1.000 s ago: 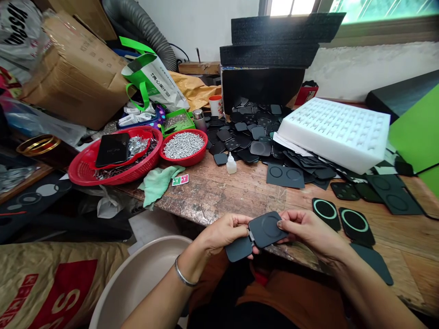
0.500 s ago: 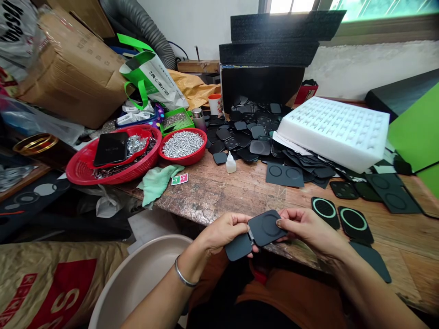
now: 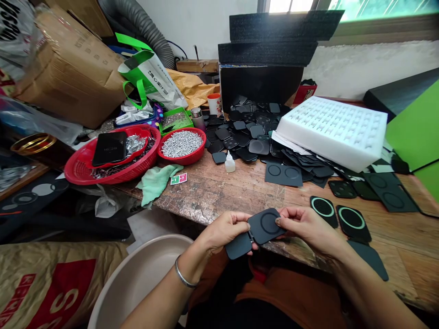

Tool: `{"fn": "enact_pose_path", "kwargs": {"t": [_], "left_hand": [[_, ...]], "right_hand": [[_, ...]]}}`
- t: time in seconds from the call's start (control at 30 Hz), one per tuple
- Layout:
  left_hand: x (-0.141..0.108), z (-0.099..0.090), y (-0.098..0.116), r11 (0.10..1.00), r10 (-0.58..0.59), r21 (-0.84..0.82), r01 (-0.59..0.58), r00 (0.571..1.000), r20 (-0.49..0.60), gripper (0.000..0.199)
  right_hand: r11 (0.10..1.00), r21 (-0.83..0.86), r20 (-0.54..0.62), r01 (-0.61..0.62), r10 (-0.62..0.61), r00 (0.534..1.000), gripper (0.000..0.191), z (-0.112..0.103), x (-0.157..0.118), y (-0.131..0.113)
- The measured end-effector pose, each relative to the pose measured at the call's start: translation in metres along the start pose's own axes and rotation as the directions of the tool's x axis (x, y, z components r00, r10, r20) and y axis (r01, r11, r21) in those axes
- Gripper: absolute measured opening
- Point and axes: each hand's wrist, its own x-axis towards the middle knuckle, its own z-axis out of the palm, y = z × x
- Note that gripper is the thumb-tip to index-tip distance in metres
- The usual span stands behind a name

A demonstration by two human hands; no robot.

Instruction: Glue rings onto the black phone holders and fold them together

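Observation:
Between my two hands is a dark grey folding wireless charger (image 3: 265, 227), two rounded-square panels joined by a small hinge. A raised ring marks the larger panel; the smaller one (image 3: 239, 246) is plain. My left hand (image 3: 226, 232) pinches it at the hinge, thumb on top and fingers underneath. At the larger panel's right edge, my right hand (image 3: 297, 224) grips with thumb above and fingertips partly hidden below. Right of that hand lie black panels with pale green rings (image 3: 353, 222) and a plain dark panel (image 3: 368, 259).
A small white dropper bottle (image 3: 229, 162) stands mid-table before a heap of black panels (image 3: 250, 130). A white foam tray (image 3: 331, 132) sits at right. Red baskets (image 3: 181, 160) of metal parts and a green cloth (image 3: 156, 185) are left. A pale basin (image 3: 137, 278) stands below the edge.
The charger's larger panel has tilted slightly, and the gap at its hinge looks narrower. Both hands keep their hold in nearly the same place.

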Motion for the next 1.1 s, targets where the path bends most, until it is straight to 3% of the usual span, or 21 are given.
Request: {"fn": "enact_pose_path", "kwargs": {"t": [0.2, 0.33, 0.47, 1.1], "left_hand": [[0.000, 0.003, 0.003, 0.997, 0.045, 0.057, -0.042, 0.998, -0.050, 0.042], [-0.003, 0.006, 0.007, 0.989, 0.071, 0.136, -0.060, 0.994, -0.083, 0.040], [-0.005, 0.008, 0.006, 0.979, 0.106, 0.184, -0.087, 0.990, -0.096, 0.038], [-0.007, 0.001, -0.002, 0.955, 0.129, 0.277, -0.109, 0.990, -0.058, 0.041]], "right_hand": [[0.983, -0.163, -0.051, 0.088, -0.097, 0.994, 0.027, 0.002, -0.001, 0.001], [0.924, -0.322, -0.106, 0.208, -0.254, 0.961, 0.026, 0.006, -0.002, 0.002], [0.879, -0.407, -0.156, 0.249, -0.336, 0.929, 0.022, 0.010, -0.004, 0.004], [0.681, -0.693, -0.197, 0.236, -0.494, 0.847, 0.020, 0.018, -0.009, 0.011]]}}
